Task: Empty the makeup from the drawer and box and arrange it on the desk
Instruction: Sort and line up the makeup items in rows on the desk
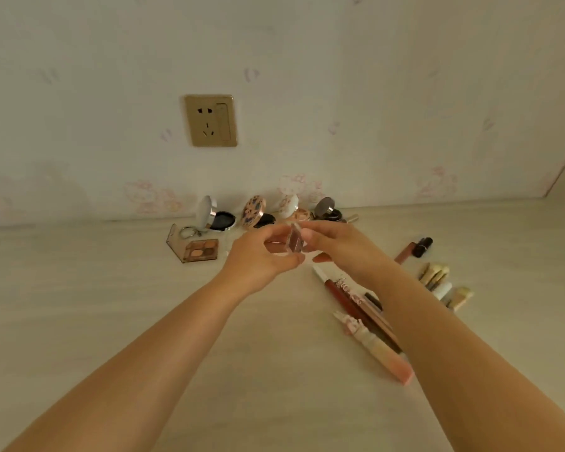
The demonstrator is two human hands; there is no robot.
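Both hands hold a small clear-cased brownish palette (pixel 295 243) above the pale desk (pixel 79 288). My left hand (pixel 261 259) grips its lower edge; my right hand (pixel 336 246) pinches its top. Behind them, along the wall, stand several open round compacts: a white one (pixel 213 213), a patterned one (pixel 254 212), a white floral one (pixel 291 207) and a dark one (pixel 327 208). An open eyeshadow palette (pixel 198 249) lies to the left with a key ring (pixel 188 232). Long lip pencils and tubes (pixel 366 327) lie under my right forearm.
A dark lipstick and a slim brown tube (pixel 416 249) lie at right, with a cluster of gold and cream tubes (pixel 442 283) nearer. A gold wall socket (pixel 210 120) sits on the wall above. The drawer and box are out of view.
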